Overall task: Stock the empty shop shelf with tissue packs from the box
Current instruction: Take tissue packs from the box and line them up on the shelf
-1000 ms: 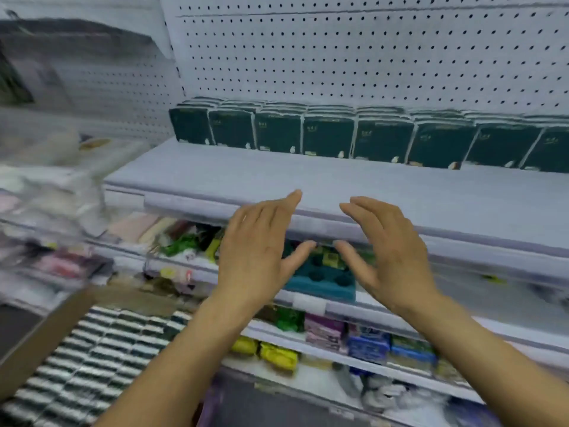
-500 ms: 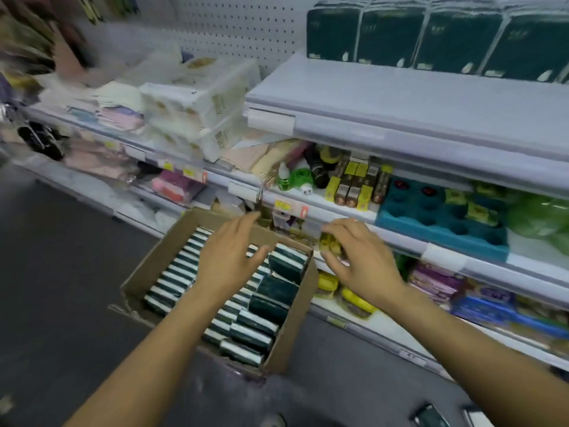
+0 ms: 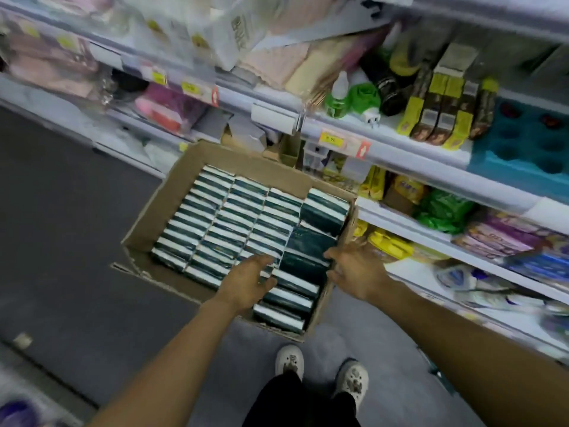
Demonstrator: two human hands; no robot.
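Below, cardboard box (image 3: 184, 183) of tissue packs (image 3: 228, 223) (dark green), both hands' grip loose, empty.

Left hand (image 3: 246, 280) and right hand (image 3: 357, 269) reach down, fingers spread.

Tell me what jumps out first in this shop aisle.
An open cardboard box on the dark floor, packed with rows of dark green tissue packs. Both bare hands, left hand and right hand, reach over its near right corner. Cluttered shelves run behind.
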